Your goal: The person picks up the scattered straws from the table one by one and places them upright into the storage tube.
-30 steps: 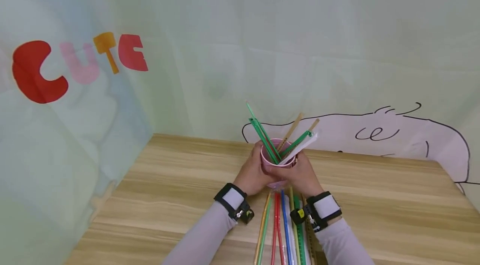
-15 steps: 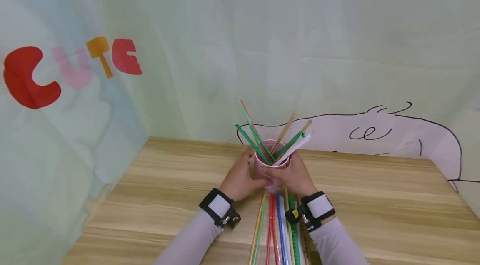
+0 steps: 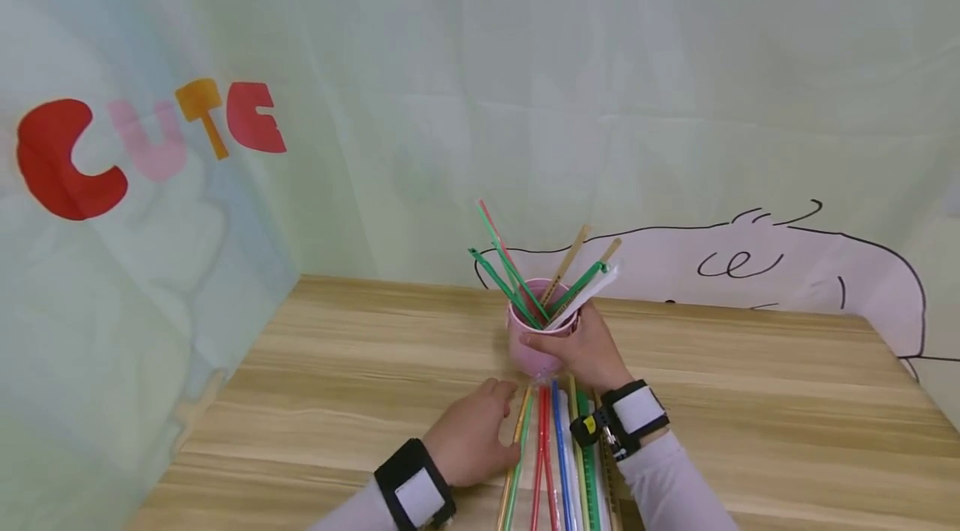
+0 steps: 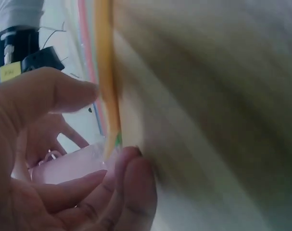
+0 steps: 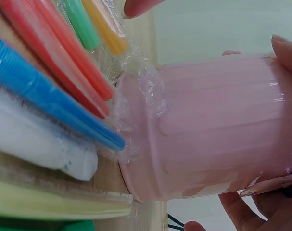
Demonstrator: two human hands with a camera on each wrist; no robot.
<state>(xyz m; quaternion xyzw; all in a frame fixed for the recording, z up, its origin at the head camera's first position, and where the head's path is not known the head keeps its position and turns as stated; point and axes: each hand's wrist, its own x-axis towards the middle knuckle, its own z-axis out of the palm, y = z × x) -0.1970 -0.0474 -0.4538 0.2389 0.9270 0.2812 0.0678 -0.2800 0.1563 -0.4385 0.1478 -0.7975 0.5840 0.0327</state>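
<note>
A pink cup [image 3: 528,354] stands upright on the table, with several green, red and brown straws [image 3: 566,264] and a white-wrapped one leaning out of it. My right hand [image 3: 594,354] grips the cup's right side, its thumb across the front near the rim. Just left of the row of straws is my left hand [image 3: 468,435], thumb and fingers apart. In the left wrist view its thumb lies close to the orange straw [image 4: 105,57]; whether they touch I cannot tell. Clear plastic film [image 5: 150,89] lies against the cup's base.
Beside the orange straw in the row lie a light green straw [image 3: 522,448], red straws [image 3: 543,448], a blue straw [image 3: 562,452] and others, pointing toward the cup. The wooden table [image 3: 360,348] ends at a printed cloth backdrop [image 3: 420,139].
My left hand has let go of the cup and come back toward me, beside the orange straw. The right hand keeps its grip. The straws in the cup have spread a little.
</note>
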